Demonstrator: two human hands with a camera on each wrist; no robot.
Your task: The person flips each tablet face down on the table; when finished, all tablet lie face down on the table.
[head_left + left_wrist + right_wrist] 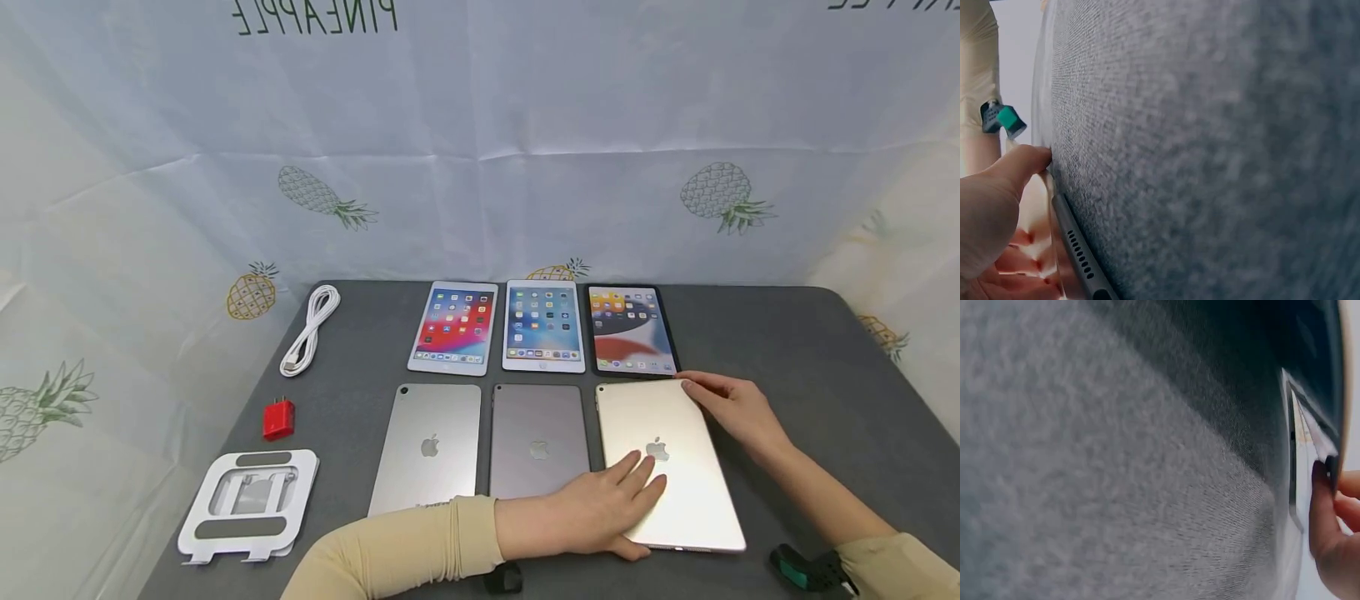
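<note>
A gold tablet [697, 475] with an apple logo lies back side up at the front right. My right hand [738, 412] pinches its far right corner; in the right wrist view the thumb [1324, 512] is under its edge, and the tablet's dark front [1310, 356] stands off the table. Across the near left part of its back rests my left hand [600, 504], fingers extended, thumb by the near edge. The left forearm passes over the near ends of a grey tablet [538, 433] and a silver tablet [435, 442]. A grey edge with speaker holes [1080, 253] shows in the left wrist view.
Behind are two white-framed tablets [455, 362] [543, 365] and a black-framed tablet [633, 329], screens lit. At the left lie a coiled white cable [309, 329], a red charger plug [278, 419] and a white folding stand [247, 504]. A pineapple-print cloth [480, 208] hangs behind the table.
</note>
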